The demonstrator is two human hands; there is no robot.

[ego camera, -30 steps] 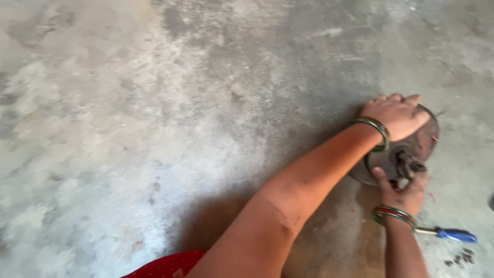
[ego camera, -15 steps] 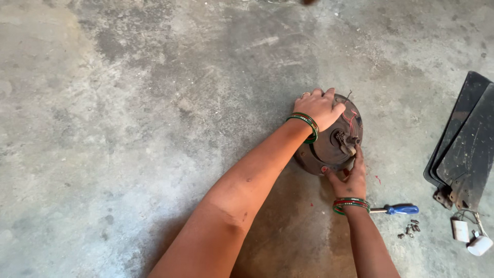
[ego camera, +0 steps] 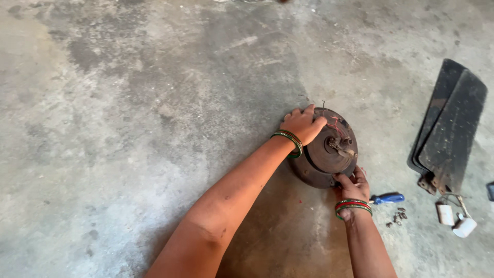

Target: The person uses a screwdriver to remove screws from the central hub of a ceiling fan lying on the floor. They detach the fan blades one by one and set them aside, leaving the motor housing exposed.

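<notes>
The head camera is looking straight down at a bare concrete floor (ego camera: 128, 103), and this 1 view is showing everything.

A round, rusty brown fan motor (ego camera: 329, 152) is lying flat on the floor, right of the middle of the picture and well away from every edge. Its short shaft (ego camera: 343, 146) is sticking up out of the centre, tilting a little to the right, and thin red wires (ego camera: 335, 123) are curling over its far side.

The left hand (ego camera: 302, 125) is resting on the far-left rim of the motor, fingers spread over the top and pressing on it; a green bangle is sitting at that wrist. The right hand (ego camera: 351, 186) is gripping the near rim, fingers curling onto the edge, with red and green bangles at the wrist. The 2 hands are apart, 1 on each side of the motor, so the motor is lying between them with both touching it. Neither hand is nearer; the shaft is sitting closer to the right hand's side.

Just beside the right wrist, a blue-handled screwdriver (ego camera: 387, 198) is lying on the floor, with a few small dark screws (ego camera: 397, 218) near it. Toward the right edge, 2 dark fan blades (ego camera: 453, 128) are lying stacked, and a small white cylindrical part (ego camera: 464, 226) is lying below them.
</notes>
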